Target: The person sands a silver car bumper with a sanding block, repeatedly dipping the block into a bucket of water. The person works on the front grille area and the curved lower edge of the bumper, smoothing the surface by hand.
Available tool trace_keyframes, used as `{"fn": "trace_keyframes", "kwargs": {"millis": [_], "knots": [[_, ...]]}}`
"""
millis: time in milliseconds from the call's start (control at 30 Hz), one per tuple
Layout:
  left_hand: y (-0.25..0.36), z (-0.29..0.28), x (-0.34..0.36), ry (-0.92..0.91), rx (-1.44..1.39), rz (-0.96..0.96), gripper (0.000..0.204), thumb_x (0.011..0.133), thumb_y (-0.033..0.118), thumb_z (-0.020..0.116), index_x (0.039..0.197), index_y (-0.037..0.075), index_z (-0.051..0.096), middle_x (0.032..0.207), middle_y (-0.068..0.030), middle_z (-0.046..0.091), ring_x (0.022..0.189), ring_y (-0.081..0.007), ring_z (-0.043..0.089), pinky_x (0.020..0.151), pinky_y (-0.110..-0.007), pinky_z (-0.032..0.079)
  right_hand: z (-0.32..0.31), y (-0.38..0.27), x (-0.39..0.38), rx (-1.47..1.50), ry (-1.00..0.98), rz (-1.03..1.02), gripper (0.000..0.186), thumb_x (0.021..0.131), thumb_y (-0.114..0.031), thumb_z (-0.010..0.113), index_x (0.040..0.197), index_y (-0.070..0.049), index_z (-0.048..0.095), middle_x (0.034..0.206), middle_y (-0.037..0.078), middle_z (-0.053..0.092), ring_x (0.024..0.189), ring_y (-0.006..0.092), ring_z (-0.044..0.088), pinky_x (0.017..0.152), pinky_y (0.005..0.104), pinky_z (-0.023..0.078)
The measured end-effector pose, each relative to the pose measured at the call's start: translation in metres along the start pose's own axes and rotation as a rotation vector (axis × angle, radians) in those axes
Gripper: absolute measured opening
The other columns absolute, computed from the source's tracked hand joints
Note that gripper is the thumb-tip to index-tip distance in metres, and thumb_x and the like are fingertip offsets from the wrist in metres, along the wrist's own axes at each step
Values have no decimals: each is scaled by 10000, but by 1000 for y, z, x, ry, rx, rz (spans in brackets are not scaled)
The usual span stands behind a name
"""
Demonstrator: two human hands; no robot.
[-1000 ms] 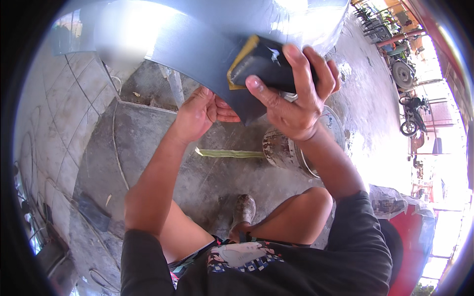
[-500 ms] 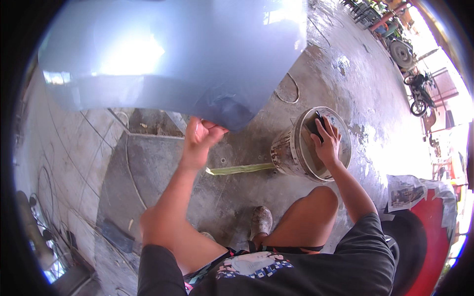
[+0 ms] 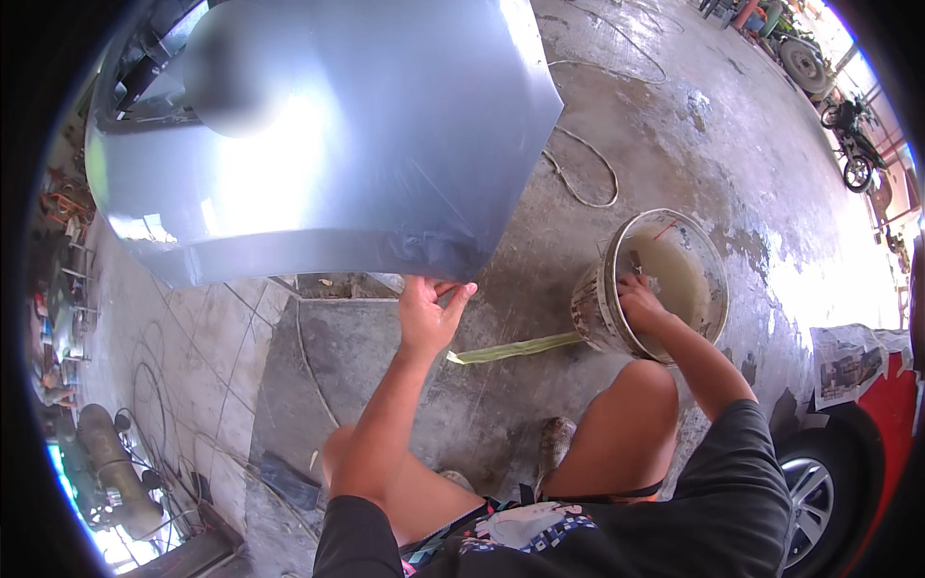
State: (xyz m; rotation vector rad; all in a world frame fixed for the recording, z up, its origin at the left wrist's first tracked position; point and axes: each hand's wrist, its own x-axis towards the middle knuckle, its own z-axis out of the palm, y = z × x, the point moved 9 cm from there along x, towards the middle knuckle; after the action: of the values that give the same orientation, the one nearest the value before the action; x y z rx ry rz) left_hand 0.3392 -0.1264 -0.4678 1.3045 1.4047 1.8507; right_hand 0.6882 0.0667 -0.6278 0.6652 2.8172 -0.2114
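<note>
A glossy blue-grey car hood fills the upper left, with a darker, wet-looking patch by its near right corner. My left hand is at the near edge just below that patch, fingers curled against the edge and thumb apart. To the right stands a round, stained bucket holding cloudy beige liquid. Inside it is my right hand, its fingers closed around a dark block that is mostly hidden by the hand and the liquid.
A pale green strip lies on the concrete between my left hand and the bucket. A hose loops behind the bucket. At the lower right is a red car with newspaper over its edge. A motorcycle stands farther off.
My right hand, with the dark block, has gone down deeper into the bucket. The view has shifted, and more of the hood shows. My left hand stays at the hood's edge.
</note>
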Motion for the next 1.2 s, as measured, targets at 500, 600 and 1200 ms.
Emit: {"fn": "trace_keyframes", "kwargs": {"millis": [500,600,1200], "knots": [[2,20,-3,-258,-1155,-199,783,1095,659,279,1381,41,668,1480,-178,631,1397,-334,558,1215,-577,370,-483,-226,10,-219,1224,-460,376,879,-171,759,1242,-261,800,1509,77,625,1307,298,570,1148,533,370],[-15,9,-7,-303,-1053,-253,820,1105,669,266,1378,1,654,1450,-180,653,1389,-328,564,1226,-554,358,-456,-239,34,166,1228,-245,598,827,-218,853,1409,-262,723,1574,147,563,1287,368,575,1101,510,448],[0,15,-29,-384,-1648,-277,665,1123,595,340,1579,139,500,1593,-75,525,1480,-264,473,1200,-480,387,-395,-386,70,-192,1280,-618,431,775,-228,725,1204,-265,751,1500,26,593,1405,240,519,1186,540,368]]}}
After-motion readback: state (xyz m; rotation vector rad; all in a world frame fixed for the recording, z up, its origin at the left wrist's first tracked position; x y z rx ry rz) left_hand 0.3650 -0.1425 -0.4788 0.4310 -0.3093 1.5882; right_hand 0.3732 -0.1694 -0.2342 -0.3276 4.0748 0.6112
